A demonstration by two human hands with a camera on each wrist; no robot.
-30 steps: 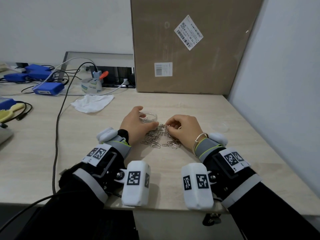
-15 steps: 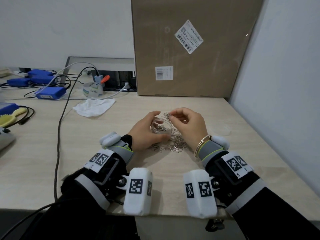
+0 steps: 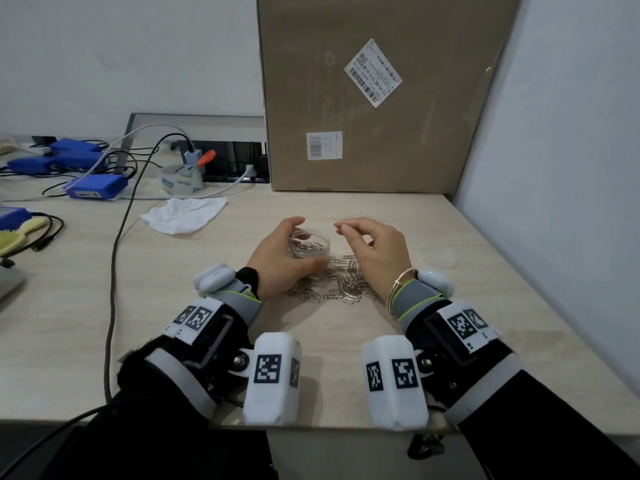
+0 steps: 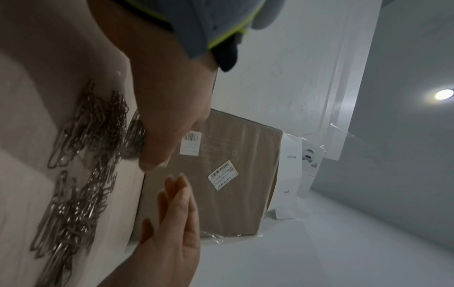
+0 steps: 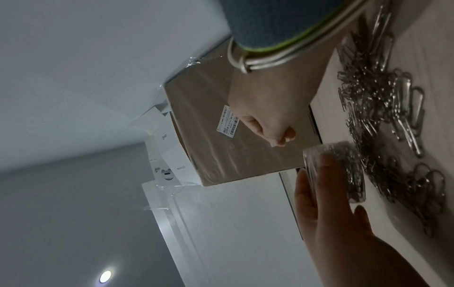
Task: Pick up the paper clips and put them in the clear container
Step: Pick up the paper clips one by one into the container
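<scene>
A small round clear container (image 3: 313, 245) stands on the desk with several paper clips inside. My left hand (image 3: 304, 240) grips it, thumb on the near side and fingers round the far side. The right wrist view shows the same container (image 5: 336, 170) held by the left hand (image 5: 326, 194). A loose pile of silver paper clips (image 3: 341, 282) lies just in front of it, between my wrists. My right hand (image 3: 341, 226) hovers right of the container's rim, fingers relaxed, with nothing visible in it. The clip pile (image 4: 81, 174) fills the left of the left wrist view.
A large cardboard box (image 3: 374, 116) stands upright behind the work spot, and a wall closes off the right side. A clear lid (image 3: 440, 258) lies to the right. A white cloth (image 3: 183, 214), a black cable (image 3: 117, 271), a tape roll (image 3: 181, 180) and blue devices (image 3: 95, 187) sit to the left.
My right hand pinched clips from the pile, lifted them over the container, and now holds none. The left hand stayed on the container.
</scene>
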